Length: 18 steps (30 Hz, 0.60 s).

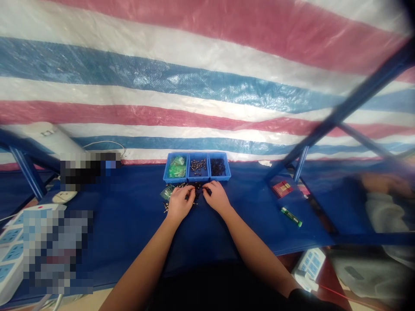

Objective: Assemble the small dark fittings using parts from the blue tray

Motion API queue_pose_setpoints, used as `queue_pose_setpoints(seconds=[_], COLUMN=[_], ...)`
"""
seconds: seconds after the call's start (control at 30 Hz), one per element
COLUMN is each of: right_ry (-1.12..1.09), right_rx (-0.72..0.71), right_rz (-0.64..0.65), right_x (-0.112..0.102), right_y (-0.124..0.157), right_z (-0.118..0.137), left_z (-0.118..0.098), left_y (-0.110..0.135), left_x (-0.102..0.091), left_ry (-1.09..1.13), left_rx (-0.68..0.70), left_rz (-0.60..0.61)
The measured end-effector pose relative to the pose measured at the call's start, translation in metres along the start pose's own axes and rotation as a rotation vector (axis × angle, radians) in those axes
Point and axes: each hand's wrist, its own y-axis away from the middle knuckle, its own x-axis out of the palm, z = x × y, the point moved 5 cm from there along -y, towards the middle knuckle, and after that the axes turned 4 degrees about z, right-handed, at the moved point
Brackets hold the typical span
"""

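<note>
My left hand (179,201) and my right hand (216,196) rest close together on a blue table cover (129,224), fingers curled into a small heap of dark little parts (195,187) lying between them. Both hands pinch at the heap; what each holds is too small to name. A small green board (167,192) lies just left of my left hand. Right behind the heap stands a row of blue bins: one with green pieces (176,167), one with small metal parts (198,166), one with black parts (218,166).
A white power strip (9,242) sits at the left edge, another (310,263) at lower right. A green marker-like stick (291,216) and a red packet (282,188) lie to the right. Blue metal frame bars (340,108) cross at right. A striped tarp hangs behind.
</note>
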Motion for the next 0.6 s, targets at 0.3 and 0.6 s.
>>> queue_pose_setpoints(seconds=[0.3, 0.6], right_ry=[-0.017, -0.096], right_rx=[0.058, 0.114], right_rz=[-0.037, -0.076], right_x=[0.004, 0.000], right_y=[0.000, 0.002], right_z=[-0.009, -0.008], left_z=[0.001, 0.000], left_y=[0.000, 0.000], left_x=[0.001, 0.002], left_ry=[-0.007, -0.012], left_rx=[0.021, 0.047], left_rz=[0.004, 0.022])
